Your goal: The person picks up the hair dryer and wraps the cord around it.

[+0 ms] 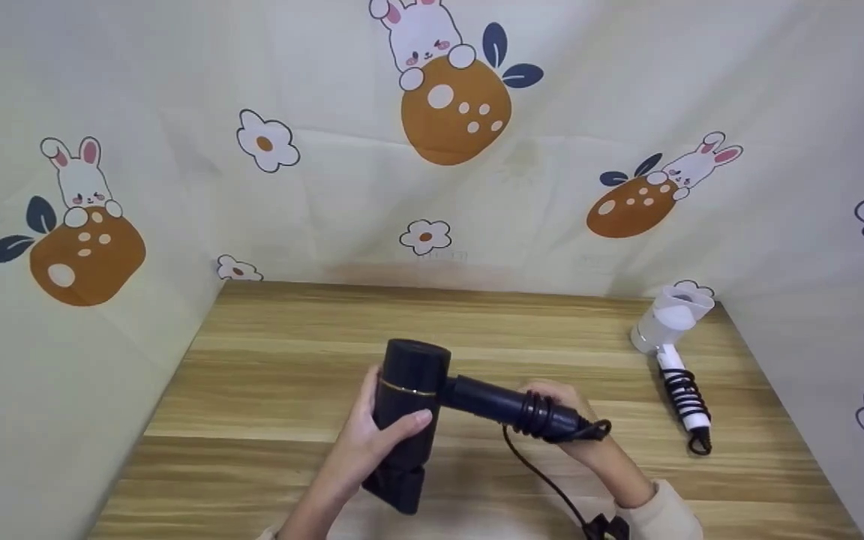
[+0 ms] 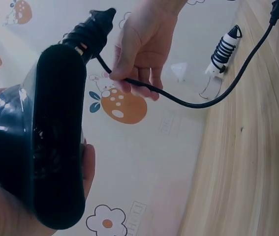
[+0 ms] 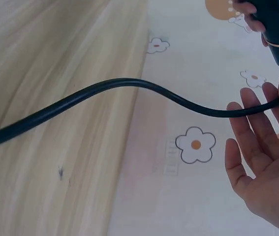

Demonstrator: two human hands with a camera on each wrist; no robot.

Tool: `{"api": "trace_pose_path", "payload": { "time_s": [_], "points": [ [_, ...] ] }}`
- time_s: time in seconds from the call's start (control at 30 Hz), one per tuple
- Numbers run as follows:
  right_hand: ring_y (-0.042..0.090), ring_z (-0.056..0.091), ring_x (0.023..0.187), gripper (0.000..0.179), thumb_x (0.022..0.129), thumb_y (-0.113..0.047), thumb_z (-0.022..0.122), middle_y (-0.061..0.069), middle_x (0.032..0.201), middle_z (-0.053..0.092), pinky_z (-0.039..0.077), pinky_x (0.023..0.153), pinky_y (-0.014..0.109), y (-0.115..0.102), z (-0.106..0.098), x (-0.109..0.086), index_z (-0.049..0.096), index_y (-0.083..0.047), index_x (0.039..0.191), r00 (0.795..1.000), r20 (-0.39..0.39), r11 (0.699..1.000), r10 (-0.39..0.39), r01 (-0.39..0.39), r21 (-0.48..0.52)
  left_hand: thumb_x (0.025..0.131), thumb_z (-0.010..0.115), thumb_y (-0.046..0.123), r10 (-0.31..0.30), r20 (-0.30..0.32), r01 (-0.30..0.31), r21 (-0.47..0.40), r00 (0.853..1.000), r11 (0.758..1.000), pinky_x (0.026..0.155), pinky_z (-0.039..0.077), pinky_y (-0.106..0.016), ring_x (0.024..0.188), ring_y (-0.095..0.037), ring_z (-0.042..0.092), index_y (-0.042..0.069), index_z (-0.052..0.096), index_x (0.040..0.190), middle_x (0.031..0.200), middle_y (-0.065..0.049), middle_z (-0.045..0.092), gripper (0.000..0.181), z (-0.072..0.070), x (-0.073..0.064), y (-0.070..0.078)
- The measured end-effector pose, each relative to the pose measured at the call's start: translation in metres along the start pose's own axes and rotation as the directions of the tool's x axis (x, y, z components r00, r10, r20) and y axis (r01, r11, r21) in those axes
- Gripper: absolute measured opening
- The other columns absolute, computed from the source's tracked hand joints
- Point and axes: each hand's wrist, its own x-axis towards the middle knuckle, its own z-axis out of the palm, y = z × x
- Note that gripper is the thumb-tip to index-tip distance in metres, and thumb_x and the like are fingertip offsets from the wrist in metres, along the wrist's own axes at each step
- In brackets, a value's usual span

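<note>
A black hair dryer (image 1: 411, 367) with a gold ring is held over the table, its flat nozzle (image 1: 400, 487) tilted down toward the front. My left hand (image 1: 364, 435) grips the barrel, thumb across the near side. The handle (image 1: 484, 397) points right, with several loops of black cord (image 1: 537, 414) wound round it. Behind the handle, my right hand (image 2: 146, 46) pinches the loose cord (image 2: 193, 104) between thumb and fingers. From there the cord hangs down to its plug (image 1: 606, 527) near the right sleeve.
A white hair dryer (image 1: 661, 326) lies at the table's back right, black cord (image 1: 685, 394) coiled round its handle. The wooden table (image 1: 289, 330) is enclosed at the back and sides by a printed cloth (image 1: 312, 210) with rabbits, oranges and flowers.
</note>
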Motion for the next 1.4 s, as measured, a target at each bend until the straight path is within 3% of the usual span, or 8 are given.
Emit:
{"api": "trace_pose_path", "payload": {
  "time_s": [0.07,0.17,0.37,0.5,0.7,0.87,1.17,1.4],
  "points": [
    [0.008,0.062,0.078,0.018,0.070,0.005,0.069,0.011,0.080,0.068,0.051,0.072,0.025,0.001,-0.004,0.001,0.066,-0.002,0.086,0.997,0.009,0.995,-0.075,0.074,0.071,0.079,0.071,0.021,-0.009,0.034,0.009,0.022,0.999,1.000,0.074,0.052,-0.039,0.085,-0.024,0.061,0.014,0.030,0.137,0.106,-0.015,0.055,0.071,-0.002,0.000,-0.001],
    [0.008,0.060,0.085,0.022,0.067,-0.006,0.077,0.007,0.085,0.069,0.045,0.082,0.024,0.004,-0.008,0.001,0.069,-0.007,0.087,0.997,0.035,0.995,-0.065,0.062,0.076,0.079,0.071,0.022,-0.018,0.082,0.014,0.051,0.996,0.999,0.076,0.051,-0.038,0.086,-0.023,0.061,0.015,0.029,0.139,0.107,-0.015,0.056,0.073,-0.005,0.000,-0.002],
    [0.010,0.055,0.077,0.012,0.072,-0.012,0.076,-0.005,0.078,0.068,0.041,0.074,0.025,0.006,-0.011,-0.001,0.069,-0.016,0.080,0.992,0.111,0.996,-0.059,0.066,-0.065,0.079,0.072,0.023,-0.023,0.158,-0.001,0.148,0.987,0.989,0.074,0.051,-0.035,0.085,-0.022,0.061,0.014,0.030,0.140,0.105,-0.015,0.057,0.074,-0.007,0.000,-0.004],
    [0.004,0.057,0.072,0.007,0.075,-0.012,0.074,-0.004,0.078,0.069,0.047,0.067,0.021,0.004,-0.014,-0.001,0.069,-0.015,0.079,0.983,0.177,0.994,0.039,-0.021,-0.103,0.077,0.074,0.027,-0.007,0.149,-0.031,0.253,0.989,0.967,0.071,0.051,-0.034,0.082,-0.021,0.060,0.017,0.031,0.140,0.103,-0.015,0.059,0.077,-0.007,0.001,-0.005],
    [0.001,0.060,0.061,0.011,0.080,-0.020,0.072,0.001,0.074,0.071,0.051,0.055,0.017,0.001,-0.018,0.000,0.069,-0.010,0.077,0.974,0.183,0.975,0.133,-0.096,-0.201,0.073,0.076,0.035,0.011,0.084,-0.041,0.363,0.996,0.931,0.068,0.050,-0.033,0.078,-0.019,0.061,0.019,0.033,0.139,0.103,-0.013,0.061,0.080,-0.004,0.005,-0.010],
    [-0.004,0.044,0.050,0.013,0.081,-0.018,0.070,-0.006,0.061,0.061,0.040,0.045,0.015,-0.006,-0.019,0.002,0.064,-0.012,0.071,0.968,0.178,0.960,0.176,-0.129,-0.247,0.072,0.076,0.040,0.004,-0.003,-0.002,0.434,1.000,0.901,0.067,0.049,-0.032,0.077,-0.018,0.058,0.018,0.034,0.139,0.104,-0.012,0.060,0.083,-0.002,0.007,-0.015],
    [-0.003,0.037,0.050,0.030,0.099,-0.023,0.045,-0.008,0.058,0.045,0.033,0.043,0.015,-0.024,-0.023,0.002,0.065,-0.011,0.080,0.932,0.244,0.962,0.269,-0.274,-0.014,0.071,0.078,0.036,0.063,-0.135,0.004,0.442,0.989,0.897,0.070,0.047,-0.032,0.080,-0.018,0.057,0.018,0.033,0.140,0.103,-0.012,0.061,0.084,0.000,0.008,-0.018],
    [-0.003,0.044,0.054,0.030,0.101,-0.017,0.036,0.010,0.064,0.059,0.038,0.046,0.016,-0.035,-0.021,-0.001,0.062,-0.005,0.097,0.907,0.379,0.956,0.182,-0.253,0.146,0.070,0.078,0.035,0.079,-0.222,0.017,0.402,0.972,0.916,0.074,0.047,-0.035,0.084,-0.019,0.057,0.019,0.034,0.138,0.106,-0.012,0.060,0.083,0.001,0.008,-0.019]
  ]
}}
